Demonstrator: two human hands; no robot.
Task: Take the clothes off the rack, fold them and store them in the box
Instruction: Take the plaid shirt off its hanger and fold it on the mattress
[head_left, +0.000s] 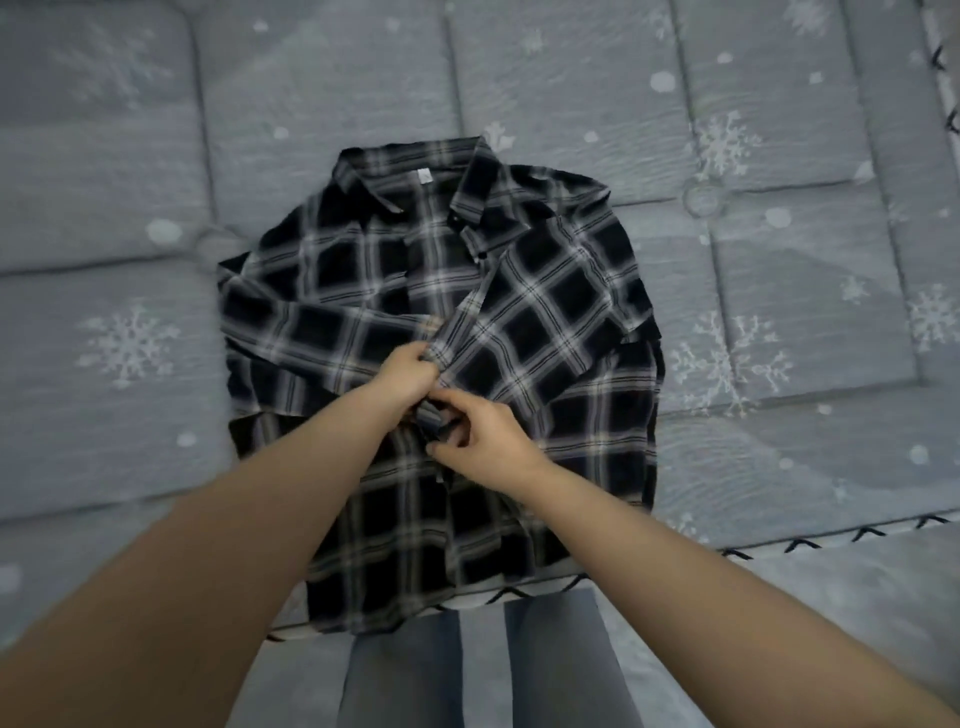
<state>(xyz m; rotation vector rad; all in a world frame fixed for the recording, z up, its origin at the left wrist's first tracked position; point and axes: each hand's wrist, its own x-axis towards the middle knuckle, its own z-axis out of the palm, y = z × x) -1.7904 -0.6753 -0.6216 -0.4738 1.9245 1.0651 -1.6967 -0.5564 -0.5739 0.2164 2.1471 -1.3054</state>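
Both hands pinch sleeve cuff at shirt (363, 312) middle: left hand (408, 371), right hand (480, 434). Lay sleeve flat, square to bed (156, 156) front edge, smooth wrinkles.

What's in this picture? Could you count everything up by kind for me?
Plaid shirts: 1, the plaid shirt, black and white, lying on the bedcover
Hands: 2, the left hand and right hand, both gripping the shirt's fabric
Bedcovers: 1, the grey snowflake bedcover
Legs in grey trousers: 2, the legs
Total: 6
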